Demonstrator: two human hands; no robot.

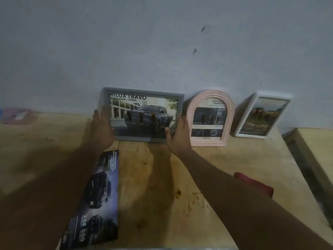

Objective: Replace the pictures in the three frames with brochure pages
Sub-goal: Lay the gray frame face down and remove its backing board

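A grey rectangular frame (144,94) stands against the wall, showing a brochure page with a dark pickup truck. My left hand (102,127) lies against its left edge with fingers straight. My right hand (177,132) holds its right edge, thumb across the front lower corner. Beside it on the right stands a pink arched frame (210,118) with a brochure page inside. Further right leans a white rectangular frame (262,114) with a landscape-toned page. A dark brochure (98,199) with trucks printed on it lies flat on the table under my left forearm.
The wooden table (180,177) meets a pale wall at the back. A red object (255,183) lies on the table behind my right forearm. A pink and white item (17,116) lies at the far left. A second wooden surface (317,156) adjoins on the right.
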